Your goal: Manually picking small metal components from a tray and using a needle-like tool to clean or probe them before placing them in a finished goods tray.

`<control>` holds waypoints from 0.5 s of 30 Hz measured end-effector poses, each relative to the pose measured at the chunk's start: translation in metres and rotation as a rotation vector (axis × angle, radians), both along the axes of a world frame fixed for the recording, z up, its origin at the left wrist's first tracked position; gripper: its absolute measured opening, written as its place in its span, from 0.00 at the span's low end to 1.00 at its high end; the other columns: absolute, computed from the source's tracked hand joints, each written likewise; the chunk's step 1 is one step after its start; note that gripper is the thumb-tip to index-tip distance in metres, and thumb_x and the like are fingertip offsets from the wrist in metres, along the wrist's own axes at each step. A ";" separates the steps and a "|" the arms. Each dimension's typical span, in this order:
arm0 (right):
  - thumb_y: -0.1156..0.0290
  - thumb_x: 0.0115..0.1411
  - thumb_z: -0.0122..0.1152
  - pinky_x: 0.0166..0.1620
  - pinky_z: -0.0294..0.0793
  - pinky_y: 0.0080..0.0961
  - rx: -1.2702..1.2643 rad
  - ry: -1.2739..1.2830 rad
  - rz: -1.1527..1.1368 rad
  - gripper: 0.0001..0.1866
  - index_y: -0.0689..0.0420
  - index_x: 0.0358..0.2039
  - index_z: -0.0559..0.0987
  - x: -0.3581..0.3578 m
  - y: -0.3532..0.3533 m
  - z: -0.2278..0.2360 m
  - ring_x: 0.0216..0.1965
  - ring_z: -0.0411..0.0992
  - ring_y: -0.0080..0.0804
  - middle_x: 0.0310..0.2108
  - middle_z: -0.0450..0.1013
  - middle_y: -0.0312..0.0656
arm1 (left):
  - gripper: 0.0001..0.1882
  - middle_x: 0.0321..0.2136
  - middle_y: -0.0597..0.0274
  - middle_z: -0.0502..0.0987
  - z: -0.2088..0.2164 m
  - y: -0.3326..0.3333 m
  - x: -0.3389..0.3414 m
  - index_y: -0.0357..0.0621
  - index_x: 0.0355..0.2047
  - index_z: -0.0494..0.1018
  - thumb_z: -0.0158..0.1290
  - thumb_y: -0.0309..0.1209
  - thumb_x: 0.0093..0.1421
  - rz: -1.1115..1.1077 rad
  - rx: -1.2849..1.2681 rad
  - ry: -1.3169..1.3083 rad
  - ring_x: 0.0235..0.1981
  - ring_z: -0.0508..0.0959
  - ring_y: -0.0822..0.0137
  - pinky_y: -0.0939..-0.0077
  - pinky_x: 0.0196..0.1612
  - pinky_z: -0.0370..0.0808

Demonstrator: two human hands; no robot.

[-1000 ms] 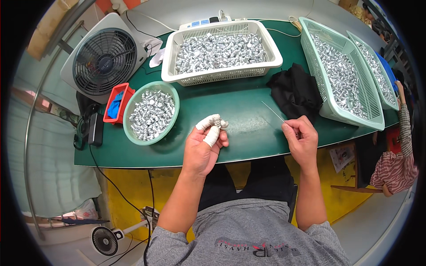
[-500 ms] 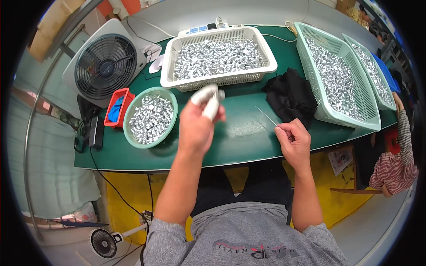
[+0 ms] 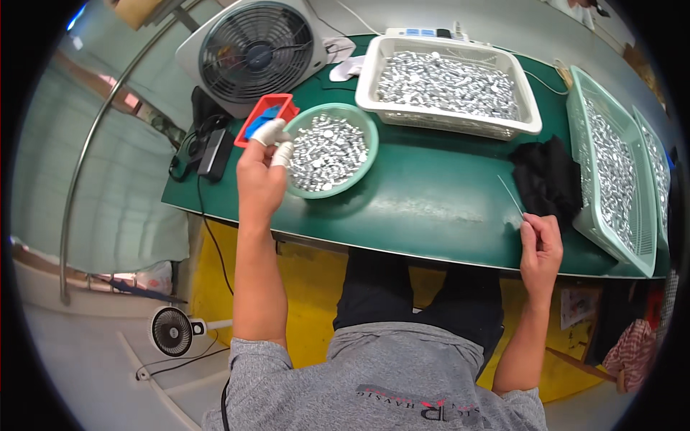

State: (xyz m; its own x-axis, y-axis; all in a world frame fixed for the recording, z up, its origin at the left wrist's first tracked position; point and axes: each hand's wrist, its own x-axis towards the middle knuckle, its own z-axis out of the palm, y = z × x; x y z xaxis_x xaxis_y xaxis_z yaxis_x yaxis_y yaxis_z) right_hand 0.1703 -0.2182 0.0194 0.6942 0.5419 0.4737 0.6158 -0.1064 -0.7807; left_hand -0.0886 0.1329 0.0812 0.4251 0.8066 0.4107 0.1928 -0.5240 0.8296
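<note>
My left hand is at the left rim of a round green bowl. White covers wrap its thumb and a finger. A small silvery metal part seems to be pinched between them, though it is hard to tell from the parts behind. Similar small silvery parts fill the bowl. Over the table's front edge, my right hand is closed on a thin metal needle, whose tip points up and to the left. Black cloth lies just beyond that hand.
A white basket of silvery parts stands at the back of the green table. Green baskets of parts line the right. Left of the bowl are a red bin with blue material, a black adapter and a box fan.
My left hand has moved from in front of the white basket to the green bowl's left side. My right hand still holds the needle. The whole view has shifted toward the left.
</note>
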 end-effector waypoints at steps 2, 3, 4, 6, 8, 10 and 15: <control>0.81 0.63 0.58 0.31 0.61 0.18 -0.054 -0.001 -0.030 0.04 0.64 0.39 0.79 -0.001 0.001 0.003 0.29 0.64 0.23 0.30 0.66 0.37 | 0.17 0.40 0.62 0.80 0.000 0.003 -0.010 0.40 0.51 0.77 0.58 0.20 0.61 0.049 0.058 0.133 0.38 0.80 0.68 0.73 0.39 0.77; 0.81 0.63 0.58 0.31 0.61 0.18 -0.053 -0.004 -0.022 0.04 0.64 0.39 0.79 -0.001 0.004 0.003 0.29 0.64 0.23 0.30 0.66 0.37 | 0.15 0.39 0.60 0.80 0.001 0.002 -0.010 0.41 0.49 0.78 0.59 0.22 0.60 0.022 0.205 0.239 0.39 0.79 0.66 0.70 0.41 0.77; 0.81 0.64 0.58 0.31 0.61 0.19 -0.064 -0.024 -0.016 0.05 0.64 0.39 0.79 -0.001 0.005 0.003 0.30 0.64 0.23 0.31 0.66 0.38 | 0.14 0.39 0.59 0.80 0.001 -0.001 -0.009 0.42 0.47 0.79 0.60 0.23 0.59 -0.009 0.349 0.346 0.40 0.79 0.63 0.67 0.43 0.76; 0.81 0.64 0.57 0.31 0.62 0.19 -0.089 -0.064 -0.011 0.05 0.64 0.40 0.79 -0.001 0.006 0.002 0.30 0.64 0.23 0.32 0.66 0.38 | 0.13 0.38 0.58 0.80 0.002 -0.005 -0.007 0.43 0.45 0.81 0.61 0.25 0.58 -0.040 0.490 0.448 0.41 0.78 0.60 0.64 0.45 0.76; 0.81 0.64 0.57 0.31 0.62 0.19 -0.094 -0.071 -0.008 0.05 0.64 0.40 0.79 -0.002 0.005 0.002 0.30 0.65 0.23 0.32 0.67 0.38 | 0.11 0.37 0.55 0.79 0.002 -0.004 0.000 0.43 0.42 0.81 0.61 0.27 0.57 -0.041 0.511 0.679 0.42 0.76 0.54 0.59 0.48 0.74; 0.81 0.64 0.58 0.31 0.63 0.19 -0.093 -0.074 -0.008 0.05 0.65 0.40 0.79 -0.003 0.005 0.002 0.30 0.65 0.24 0.31 0.67 0.38 | 0.11 0.36 0.53 0.78 0.005 0.002 0.008 0.43 0.40 0.81 0.61 0.29 0.56 -0.045 0.526 0.788 0.43 0.75 0.52 0.57 0.49 0.73; 0.80 0.65 0.57 0.31 0.58 0.17 -0.057 -0.049 -0.011 0.05 0.64 0.40 0.79 -0.001 0.002 -0.002 0.29 0.60 0.19 0.31 0.64 0.34 | 0.06 0.34 0.53 0.77 0.007 0.010 0.021 0.42 0.33 0.80 0.59 0.30 0.57 -0.072 0.601 1.058 0.41 0.76 0.51 0.56 0.46 0.72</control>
